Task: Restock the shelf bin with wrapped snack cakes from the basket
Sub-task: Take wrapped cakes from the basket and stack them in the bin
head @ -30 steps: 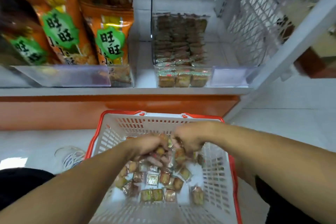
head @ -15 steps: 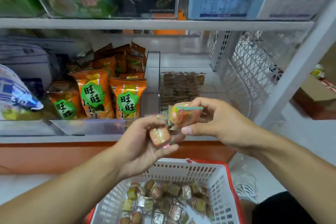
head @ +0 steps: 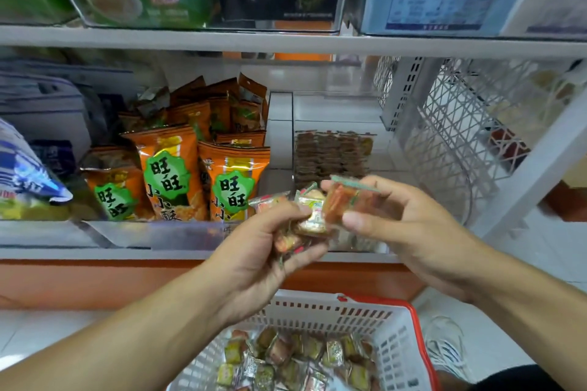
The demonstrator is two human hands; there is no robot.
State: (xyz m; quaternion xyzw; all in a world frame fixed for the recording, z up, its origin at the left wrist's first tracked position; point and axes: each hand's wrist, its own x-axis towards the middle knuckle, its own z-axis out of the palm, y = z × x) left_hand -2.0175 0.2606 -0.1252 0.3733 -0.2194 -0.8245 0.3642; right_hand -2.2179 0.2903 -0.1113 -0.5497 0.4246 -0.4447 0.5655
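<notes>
In front of the shelf bin [head: 333, 155], left hand [head: 254, 251] grips several snack cakes [head: 313, 219] — right hand [head: 397, 225] pinches one, probably to place it; more lie in the basket [head: 390, 327].

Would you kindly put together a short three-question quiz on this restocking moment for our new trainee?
1. True or false: the right hand pinches a wrapped snack cake.
2. What does the left hand hold? A) several wrapped cakes B) an orange snack bag C) nothing
3. Fill in: more cakes lie in the white ____ with a red rim, below the hands.

Key
1. True.
2. A.
3. Basket.

The clear shelf bin behind the hands already holds rows of cakes.
</notes>
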